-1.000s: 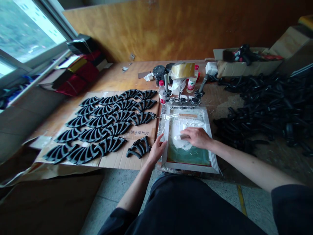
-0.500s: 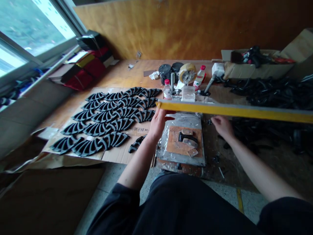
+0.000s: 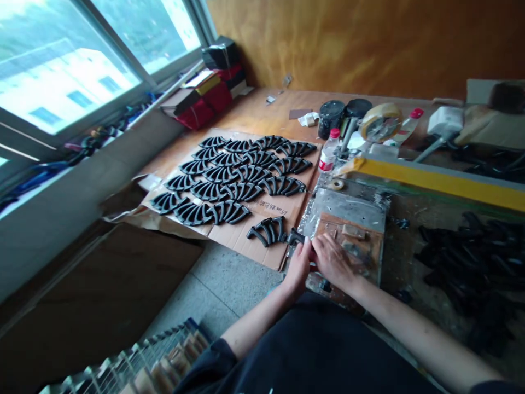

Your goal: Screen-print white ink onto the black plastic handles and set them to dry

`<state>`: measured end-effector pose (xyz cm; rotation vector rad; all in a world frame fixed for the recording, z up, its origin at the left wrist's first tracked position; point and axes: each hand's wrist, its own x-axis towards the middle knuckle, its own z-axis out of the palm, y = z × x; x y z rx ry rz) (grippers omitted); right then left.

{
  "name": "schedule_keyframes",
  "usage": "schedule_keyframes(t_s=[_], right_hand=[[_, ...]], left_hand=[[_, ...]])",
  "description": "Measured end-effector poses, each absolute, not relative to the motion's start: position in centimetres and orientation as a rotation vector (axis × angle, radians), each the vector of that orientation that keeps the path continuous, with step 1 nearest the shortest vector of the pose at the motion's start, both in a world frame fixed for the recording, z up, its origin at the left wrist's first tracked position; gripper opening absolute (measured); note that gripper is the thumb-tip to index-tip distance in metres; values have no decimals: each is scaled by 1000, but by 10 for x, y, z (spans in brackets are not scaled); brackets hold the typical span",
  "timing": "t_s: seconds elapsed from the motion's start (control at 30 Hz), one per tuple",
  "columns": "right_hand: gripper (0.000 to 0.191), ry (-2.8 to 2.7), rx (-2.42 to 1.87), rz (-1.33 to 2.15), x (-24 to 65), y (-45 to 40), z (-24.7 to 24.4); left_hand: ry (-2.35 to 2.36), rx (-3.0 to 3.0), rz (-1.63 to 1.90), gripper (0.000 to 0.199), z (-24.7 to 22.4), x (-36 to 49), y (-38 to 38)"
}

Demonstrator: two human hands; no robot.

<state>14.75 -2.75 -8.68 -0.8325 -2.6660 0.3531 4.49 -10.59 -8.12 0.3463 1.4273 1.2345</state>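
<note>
My left hand (image 3: pixel 300 264) and my right hand (image 3: pixel 331 260) meet over the near left side of a wooden block (image 3: pixel 328 223) on a metal plate (image 3: pixel 348 205). Both are closed around a black curved plastic handle (image 3: pixel 296 236); its end sticks out past my left fingers and the rest is hidden. Just left, a small group of similar black handles (image 3: pixel 267 231) lies on a cardboard sheet (image 3: pixel 268 254). Further back on the cardboard are fanned rows of black handles (image 3: pixel 229 175). Small clear pieces (image 3: pixel 355 232) sit on the block beside my right hand.
A yellow-edged bar (image 3: pixel 435 178) crosses above the plate at right. Behind it stand a red-capped bottle (image 3: pixel 328 150), black tubs (image 3: pixel 331 117) and a tape roll (image 3: pixel 381 121). A dark heap of parts (image 3: pixel 471 251) lies right. Red boxes (image 3: pixel 213 101) sit by the window.
My left hand has come down from the bar's end and my right hand has moved left to join it. The black handle has left the block and is in my hands. The view has turned left.
</note>
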Motion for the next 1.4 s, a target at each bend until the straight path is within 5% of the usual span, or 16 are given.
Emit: schedule_keyframes(t_s=[0.17, 0.37, 1.4], right_hand=[[26, -2759, -757, 684, 57, -15, -101], [30, -2992, -1196, 739, -12, 10, -136], [37, -2951, -1615, 744, -44, 13, -149]], left_hand=[[1801, 211, 1302, 53, -112, -51, -141], [2184, 229, 773, 57, -166, -117, -172], [2053, 236, 840, 50, -188, -130, -163]])
